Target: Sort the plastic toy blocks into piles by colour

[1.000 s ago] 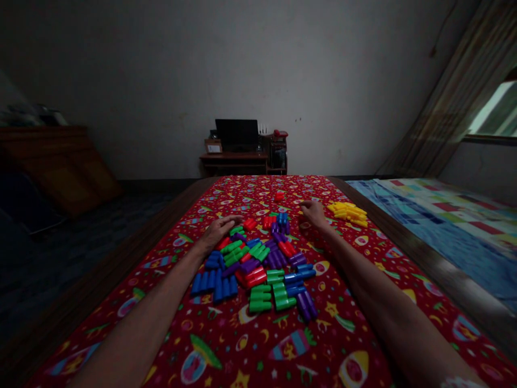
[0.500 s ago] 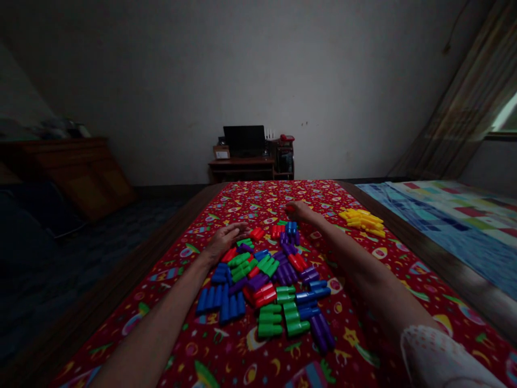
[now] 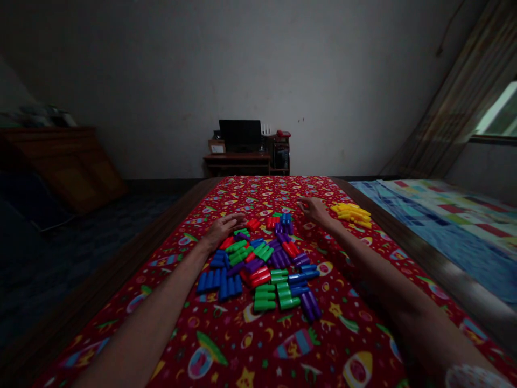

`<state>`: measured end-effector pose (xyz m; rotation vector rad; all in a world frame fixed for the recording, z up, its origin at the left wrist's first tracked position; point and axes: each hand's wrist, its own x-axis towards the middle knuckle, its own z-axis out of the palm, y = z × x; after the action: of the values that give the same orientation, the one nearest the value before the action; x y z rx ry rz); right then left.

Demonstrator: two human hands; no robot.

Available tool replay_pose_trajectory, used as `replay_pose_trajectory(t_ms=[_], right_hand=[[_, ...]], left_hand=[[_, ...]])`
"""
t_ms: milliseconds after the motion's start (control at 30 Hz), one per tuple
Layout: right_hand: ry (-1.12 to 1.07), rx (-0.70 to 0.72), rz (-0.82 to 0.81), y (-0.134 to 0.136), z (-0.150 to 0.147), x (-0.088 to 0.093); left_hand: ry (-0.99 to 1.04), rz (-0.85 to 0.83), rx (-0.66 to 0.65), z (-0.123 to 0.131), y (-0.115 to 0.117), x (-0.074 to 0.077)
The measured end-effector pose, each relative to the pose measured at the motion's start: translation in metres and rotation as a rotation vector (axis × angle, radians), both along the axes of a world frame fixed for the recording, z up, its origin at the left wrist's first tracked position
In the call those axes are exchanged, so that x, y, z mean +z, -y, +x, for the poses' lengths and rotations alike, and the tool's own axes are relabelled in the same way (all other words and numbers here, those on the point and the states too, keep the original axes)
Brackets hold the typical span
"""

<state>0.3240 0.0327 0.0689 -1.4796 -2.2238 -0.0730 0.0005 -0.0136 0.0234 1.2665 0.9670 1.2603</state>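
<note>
blue, green, red and purple plastic toy blocks, each shaped like joined tubes, lay in a loose heap in the middle of the red printed tablecloth (image 3: 220, 350). blue blocks (image 3: 229, 288) sat at the heap's near left, green blocks (image 3: 264, 299) along its near side, purple blocks (image 3: 280, 257) through its middle, with a red block (image 3: 260, 276) among them. at the far end, another red block (image 3: 253, 224) lay just beside the left hand (image 3: 222, 230), which was palm down at the heap's far left, fingers loosely stretched out. the right hand (image 3: 309, 207) was at the far right of the heap, fingers bent; i could not tell whether they pinched anything. a blue block (image 3: 286, 219) was near it on the left, and a pile of yellow pieces (image 3: 352, 213) lay to its right, apart from the heap.

dark wood (image 3: 424, 264) showed along the table's right side, and patchwork bedding (image 3: 452, 210) spread beyond it. at the far wall (image 3: 161, 81) stood a desk (image 3: 238, 157) with a dark monitor (image 3: 240, 134) and a small cardboard box (image 3: 217, 146). a wooden cabinet (image 3: 76, 161) stood far left; a curtain (image 3: 436, 118) hung far right.
</note>
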Motion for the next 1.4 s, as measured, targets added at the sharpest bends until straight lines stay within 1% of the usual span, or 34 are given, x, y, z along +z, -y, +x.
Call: replay_pose_trajectory(t_ms=[67,133,200,300,367,433,500,533,600,633,667,733,800,833,900,967,1067,1167,1300,1400], right_hand=[[-0.036,0.11,0.019,0.011,-0.027,0.005],[0.017,0.165,0.001,0.022,-0.053,0.004],[0.117,0.167,-0.03,0.032,-0.073,-0.003],[0.188,0.165,-0.05,0.041,-0.087,-0.017],[0.152,0.18,-0.026,0.042,-0.086,-0.023],[0.109,0.223,-0.007,0.04,-0.081,-0.022],[0.07,0.263,0.015,0.034,-0.071,-0.014],[0.04,0.262,0.025,0.031,-0.065,-0.009],[-0.095,0.206,0.046,0.023,-0.049,0.002],[-0.216,0.157,0.034,0.02,-0.04,0.007],[-0.368,0.113,-0.008,0.016,-0.032,0.011],[-0.712,0.083,-0.176,0.012,-0.017,0.013],[-0.975,0.129,-0.392,0.011,-0.01,0.011],[-1.043,0.17,-0.489,0.012,-0.009,0.009],[-1.079,0.236,-0.624,0.015,-0.013,0.005],[-1.072,0.295,-0.673,0.018,-0.021,0.003],[-1.092,0.341,-0.64,0.02,-0.028,0.006],[-1.105,0.312,-0.606,0.02,-0.024,0.009],[-1.003,0.31,-0.611,0.019,-0.023,0.004],[-0.903,0.271,-0.533,0.017,-0.032,-0.001]], left_hand=[[-0.012,-0.003,0.005,0.0,0.001,0.0],[-0.027,-0.013,0.013,0.0,0.002,0.001],[-0.036,-0.015,0.021,0.0,0.002,0.001],[-0.05,0.013,0.018,-0.001,0.001,0.001],[-0.067,0.028,0.005,-0.001,0.0,0.001],[-0.078,0.029,0.003,-0.001,0.0,0.0],[-0.079,0.02,0.006,-0.001,0.0,0.0],[-0.074,0.014,0.009,-0.001,0.0,0.0],[-0.067,0.008,0.005,-0.002,0.0,0.0],[-0.068,0.01,0.001,-0.002,0.0,-0.001],[-0.072,0.015,-0.003,-0.002,-0.001,-0.001],[-0.089,0.027,-0.011,-0.002,-0.002,-0.002],[-0.106,0.034,-0.009,-0.002,-0.003,-0.002],[-0.114,0.032,-0.009,-0.003,-0.003,-0.002],[-0.12,0.029,-0.007,-0.003,-0.003,-0.003],[-0.11,0.027,-0.002,-0.004,-0.003,-0.003],[-0.089,0.023,0.007,-0.004,-0.003,-0.004],[-0.091,0.021,0.003,-0.003,-0.004,-0.003],[-0.083,0.028,-0.001,-0.002,-0.003,-0.002],[-0.089,0.03,-0.012,0.0,-0.001,-0.001]])
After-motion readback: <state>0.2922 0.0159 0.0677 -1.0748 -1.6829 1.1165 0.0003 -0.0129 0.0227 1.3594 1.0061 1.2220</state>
